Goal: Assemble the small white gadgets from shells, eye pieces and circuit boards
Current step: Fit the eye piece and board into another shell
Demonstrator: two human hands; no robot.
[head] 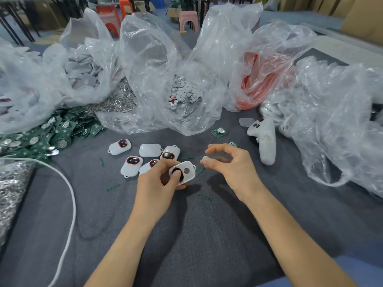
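My left hand (158, 179) grips a white shell (187, 171) with a round hole in it, and its thumb presses a dark eye piece into the shell's opening. My right hand (230, 164) hovers just to the right of the shell, pinching a small white round button (205, 158) between thumb and fingertips. Several assembled white gadgets (132, 164) with red-rimmed dark eyes lie on the grey cloth behind my left hand. A single green circuit board (219, 132) lies further back to the right.
A heap of green circuit boards (51, 131) lies at the left. Clear plastic bags hold white buttons (184, 92), white shells (83, 75), metal rings (116, 100) and orange parts (255, 90). A white controller (265, 139) lies at the right, a white cable (70, 195) at the left.
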